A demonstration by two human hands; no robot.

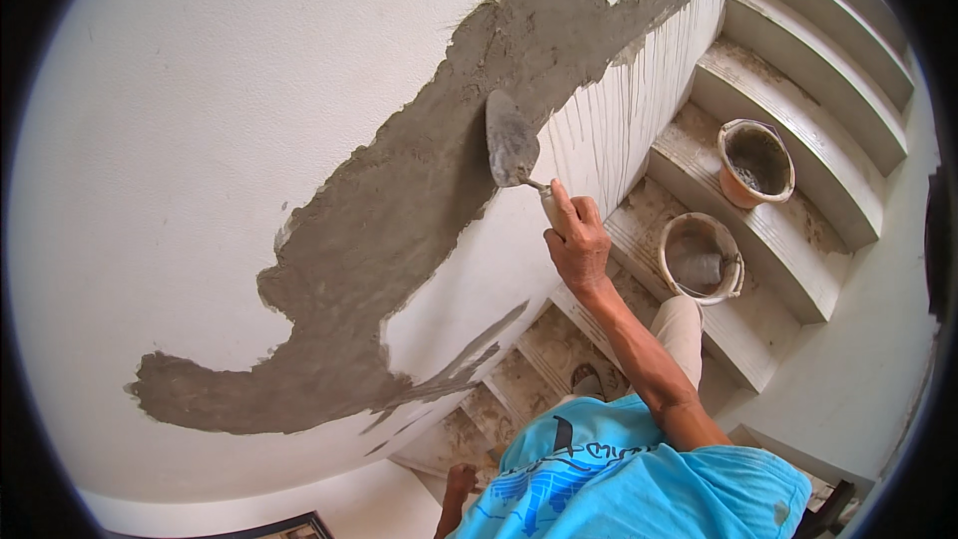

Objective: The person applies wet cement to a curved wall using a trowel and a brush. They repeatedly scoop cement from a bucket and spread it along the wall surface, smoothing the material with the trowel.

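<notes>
My right hand (582, 243) is closed around the handle of a trowel (511, 140). The trowel's grey, mortar-smeared blade lies against or just off the wall, at the lower edge of a long patch of wet grey mortar (349, 260). That patch runs diagonally over the white wall (200, 160), with ragged edges and a rough surface toward its upper end. Low beside my blue shirt, my left hand (461, 479) hangs with its fingers curled in, and no object shows in it.
On the stairs (768, 230) to my right stand an orange-brown bucket (738, 190) holding grey mortar and a nearer bucket (667, 274) with cloudy liquid and a tool inside. Grey drips streak the wall below the patch. A dark-framed picture (299, 527) is at the bottom left.
</notes>
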